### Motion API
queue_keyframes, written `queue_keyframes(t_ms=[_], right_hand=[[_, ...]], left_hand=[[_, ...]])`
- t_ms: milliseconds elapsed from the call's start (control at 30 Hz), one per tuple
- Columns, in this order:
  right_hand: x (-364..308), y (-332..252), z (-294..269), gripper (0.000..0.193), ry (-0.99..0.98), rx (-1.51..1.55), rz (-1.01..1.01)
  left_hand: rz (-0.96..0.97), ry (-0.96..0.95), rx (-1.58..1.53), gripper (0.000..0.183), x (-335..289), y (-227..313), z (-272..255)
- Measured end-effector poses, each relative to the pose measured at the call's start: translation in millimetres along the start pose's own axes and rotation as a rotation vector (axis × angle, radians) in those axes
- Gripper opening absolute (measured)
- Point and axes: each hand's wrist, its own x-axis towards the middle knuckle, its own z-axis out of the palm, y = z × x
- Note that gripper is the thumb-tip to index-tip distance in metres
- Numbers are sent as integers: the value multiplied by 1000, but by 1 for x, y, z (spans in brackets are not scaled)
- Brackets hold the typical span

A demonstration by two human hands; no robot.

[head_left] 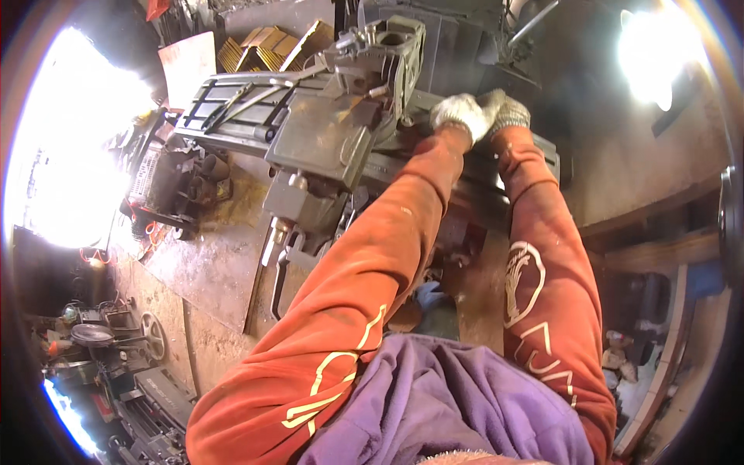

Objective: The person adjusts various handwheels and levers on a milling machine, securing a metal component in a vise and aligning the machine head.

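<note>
Both my hands wear knitted work gloves and meet at the right part of a grey metal machine table (546,151), arms stretched out in orange sleeves. My left hand (463,113), in a whitish glove, is curled and presses against my right hand (508,111), whose glove looks greyer. The fingers appear closed, but what they hold is hidden behind the gloves. Just left of my left hand stands an upright metal bracket (404,58) on the machine. Nearer to me, a boxy grey housing (322,139) sticks out from the machine's front.
Long tools (232,105) lie on the slotted left part of the machine table. Behind it are yellowish-brown boxes (267,46) and a pale board (190,70). A dark motor-like unit (163,182) stands at left. Machine parts and a handwheel (153,335) occupy the lower left.
</note>
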Motion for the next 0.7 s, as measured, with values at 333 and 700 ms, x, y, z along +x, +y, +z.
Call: queue_keyframes(t_ms=[333, 700], right_hand=[[-54, -19, -11, 45, -20, 189, 170], [-60, -14, -9, 46, 7, 132, 221]], left_hand=[[107, -137, 37, 86, -23, -11, -13], [198, -188, 37, 94, -36, -14, -20]])
